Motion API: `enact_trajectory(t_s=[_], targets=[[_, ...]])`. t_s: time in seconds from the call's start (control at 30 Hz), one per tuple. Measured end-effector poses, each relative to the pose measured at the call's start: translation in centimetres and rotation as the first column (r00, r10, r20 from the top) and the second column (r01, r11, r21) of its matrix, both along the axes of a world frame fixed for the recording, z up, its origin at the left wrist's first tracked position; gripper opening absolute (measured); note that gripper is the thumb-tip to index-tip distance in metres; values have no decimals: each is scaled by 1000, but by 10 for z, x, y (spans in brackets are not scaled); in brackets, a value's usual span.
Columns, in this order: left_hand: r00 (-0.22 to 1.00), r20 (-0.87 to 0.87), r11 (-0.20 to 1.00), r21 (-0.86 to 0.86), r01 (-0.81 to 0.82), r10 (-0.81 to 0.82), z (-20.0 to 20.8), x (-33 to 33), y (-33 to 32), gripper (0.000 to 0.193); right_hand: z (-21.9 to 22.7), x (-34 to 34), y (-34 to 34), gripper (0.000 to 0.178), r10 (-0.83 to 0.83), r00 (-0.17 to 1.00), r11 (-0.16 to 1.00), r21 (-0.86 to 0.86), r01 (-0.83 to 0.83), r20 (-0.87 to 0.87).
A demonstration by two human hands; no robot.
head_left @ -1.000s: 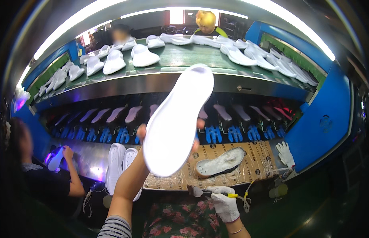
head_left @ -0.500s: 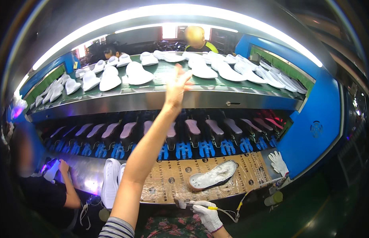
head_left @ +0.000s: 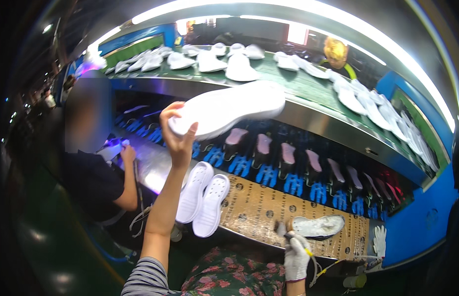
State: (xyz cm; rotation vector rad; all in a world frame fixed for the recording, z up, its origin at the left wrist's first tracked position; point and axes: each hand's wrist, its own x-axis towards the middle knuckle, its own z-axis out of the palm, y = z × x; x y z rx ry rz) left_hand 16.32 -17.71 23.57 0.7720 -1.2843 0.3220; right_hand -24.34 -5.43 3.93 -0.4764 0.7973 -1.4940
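Observation:
My bare left hand (head_left: 178, 135) grips a white shoe sole (head_left: 229, 108) by one end, thumb on the near side. The sole is held up in front of the conveyor's metal edge. My right hand (head_left: 296, 259), in a white knitted glove, is closed around a small brush (head_left: 281, 228) with a yellow-marked tube trailing from it. The brush head is by one end of a white-coated shoe upper (head_left: 320, 227), which lies on the cardboard; I cannot tell if they touch. Two more white soles (head_left: 210, 207) lie side by side at the bench's left, below my left forearm.
White soles (head_left: 242, 68) stand along the green conveyor (head_left: 269, 81). Under it runs a row of blue clamps (head_left: 293, 185) with pinkish pads. Printed cardboard (head_left: 259, 204) covers the bench; a spare white glove (head_left: 380, 240) lies at its right end. A co-worker (head_left: 94, 172) works close on the left.
My left hand was empty over the conveyor; now it holds a white sole, drawn back to the left. The view has turned left. My right hand's brush is closer to the shoe upper.

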Motion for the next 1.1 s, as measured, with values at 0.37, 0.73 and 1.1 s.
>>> enact_trajectory(t_s=[0.37, 0.73, 1.1], targets=[[520, -828, 154, 498, 854, -207, -192, -86, 97, 20, 75, 51, 16, 20, 36, 875, 931, -302, -205, -482], [-487, -843, -362, -539, 761, 229, -279, -142, 226, 127, 48, 57, 7, 20, 85, 608, 847, -265, -462, -789], [-459, -881, -13, -464, 886, 115, -229, -175, 191, 124, 61, 76, -14, 36, -413, 397, 622, -572, -535, -820]])
